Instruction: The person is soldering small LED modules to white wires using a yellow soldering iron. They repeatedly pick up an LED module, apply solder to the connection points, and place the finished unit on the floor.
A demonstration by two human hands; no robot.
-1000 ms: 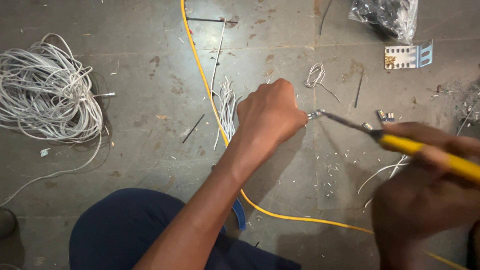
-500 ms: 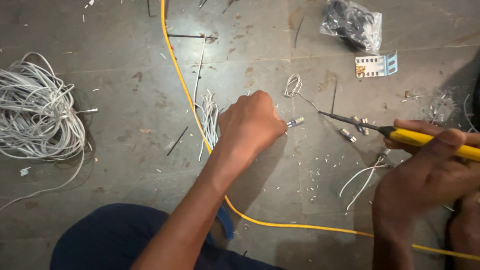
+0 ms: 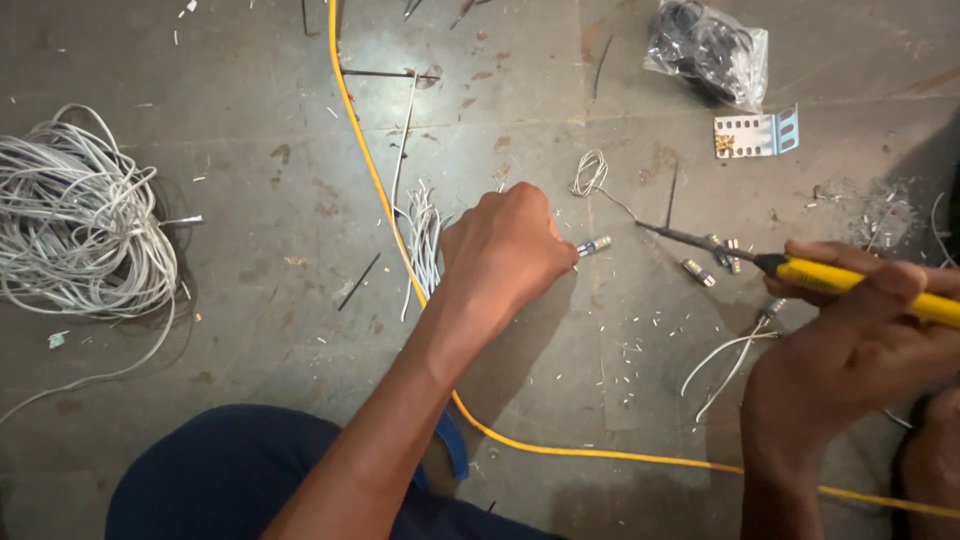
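Pinched in the closed left hand (image 3: 508, 252) was a small metal-tipped connector (image 3: 594, 246); a yellow-handled soldering iron (image 3: 800, 268) was gripped by the right hand (image 3: 850, 350) — tip apart, alignment judged needed.

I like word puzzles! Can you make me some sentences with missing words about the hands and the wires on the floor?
1. The right hand holds a tool with a ____ handle.
2. The left hand pinches a small connector between its ____.
3. The big coil of white cable lies on the ____ side of the picture.
4. The long cord running across the floor is ____.

Missing words: yellow; fingertips; left; yellow
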